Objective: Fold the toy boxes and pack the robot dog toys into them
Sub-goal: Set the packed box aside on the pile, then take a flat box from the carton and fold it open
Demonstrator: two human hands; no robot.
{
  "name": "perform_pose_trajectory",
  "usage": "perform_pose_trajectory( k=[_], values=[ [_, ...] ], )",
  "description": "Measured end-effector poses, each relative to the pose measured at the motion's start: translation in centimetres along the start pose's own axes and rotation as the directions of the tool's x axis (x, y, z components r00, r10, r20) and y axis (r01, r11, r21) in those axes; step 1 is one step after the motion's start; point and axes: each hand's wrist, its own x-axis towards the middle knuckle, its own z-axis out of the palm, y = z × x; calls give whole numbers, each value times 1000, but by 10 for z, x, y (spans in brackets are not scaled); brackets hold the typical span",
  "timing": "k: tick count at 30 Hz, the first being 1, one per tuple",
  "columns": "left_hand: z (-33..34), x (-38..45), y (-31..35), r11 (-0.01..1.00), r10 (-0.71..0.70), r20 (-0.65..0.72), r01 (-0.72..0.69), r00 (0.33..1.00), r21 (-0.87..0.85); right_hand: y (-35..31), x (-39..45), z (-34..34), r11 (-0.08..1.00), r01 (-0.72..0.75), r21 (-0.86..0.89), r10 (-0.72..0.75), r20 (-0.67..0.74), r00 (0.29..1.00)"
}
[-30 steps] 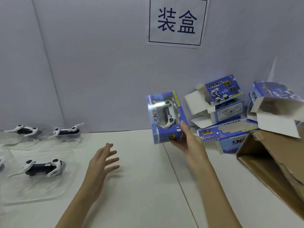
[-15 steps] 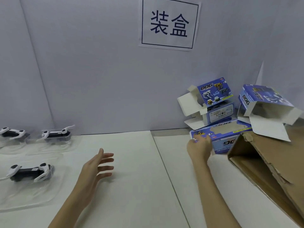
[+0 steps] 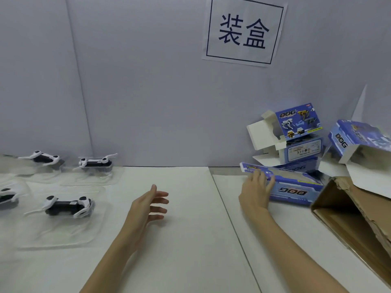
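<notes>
Two hands over desk (image 3: pixel 190 240): right hand (image 3: pixel 255 192) at far right, fingers (image 3: pixel 262 178) draped on flat toy box (image 3: pixel 296 187), grip unclear. Left hand (image 3: pixel 148 205) spread, empty. Robot dog toys (image 3: pixel 67 206) far left in trays. Risk: tugging flat box topples opened boxes (image 3: pixel 300 132) leaning on it.

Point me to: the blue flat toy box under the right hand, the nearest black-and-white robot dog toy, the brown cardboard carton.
blue flat toy box (image 3: pixel 296 190): head view, front panel with DOG print
black-and-white robot dog toy (image 3: pixel 66 206): head view, black body
brown cardboard carton (image 3: pixel 359 225): head view, inner wall
</notes>
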Motion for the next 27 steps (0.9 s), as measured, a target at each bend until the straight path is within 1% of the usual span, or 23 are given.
perform_pose_trajectory(
  k=[2,3,5,6,7,8,9,11,12,13,15,16,17,19,21,24,27],
  values=[
    [-1,-1,-1,1000,4,-5,-4,1000,24,-18,-11,-14,972,99,213,-61,-181,982],
    [-1,-1,-1,999,14,-7,-14,1000,40,-27,-18,-23,931,175,320,-79,-293,953],
    [-2,-2,-3,995,46,-9,-45,999,92,-46,-33,-42,792,343,506,-38,-519,854],
    [-2,-3,-4,988,72,-9,-71,997,139,-53,-41,-53,701,419,577,15,-599,801],
    [-1,-3,-5,975,109,-5,-106,994,195,-59,-48,-63,602,477,640,68,-637,768],
    [-1,-4,-7,956,153,4,-149,988,252,-63,-55,-73,494,521,695,110,-645,756],
    [-1,-4,-8,931,203,15,-197,979,307,-66,-61,-81,380,551,743,134,-633,762],
    [1,-5,-10,874,300,59,-299,952,384,-63,-67,-94,161,562,812,138,-582,802],
    [2,-5,-10,850,342,83,-346,936,398,-60,-69,-99,68,543,837,138,-547,826],
    [4,-6,-9,830,379,103,-386,920,402,-56,-70,-103,-29,500,865,135,-493,860],
    [8,-8,-4,793,447,138,-463,884,395,-46,-70,-108,-240,344,908,91,-332,939],
    [9,-10,-1,782,471,159,-495,867,379,-41,-69,-108,-326,264,908,55,-260,964],
    [12,-12,2,782,483,181,-515,857,350,-36,-68,-107,-381,196,904,18,-205,979],
    [16,-18,6,818,469,218,-514,856,258,-31,-66,-104,-416,101,904,-57,-137,989],
    [21,-23,6,834,459,238,-508,856,218,-31,-68,-104,-419,70,906,-114,-129,985],
    [30,-27,6,847,459,213,-497,863,189,-37,-73,-104,-386,161,908,-113,-220,969],
    [33,-28,5,862,458,202,-488,866,138,-47,-81,-104,-343,183,921,-118,-235,965]
  ],
)
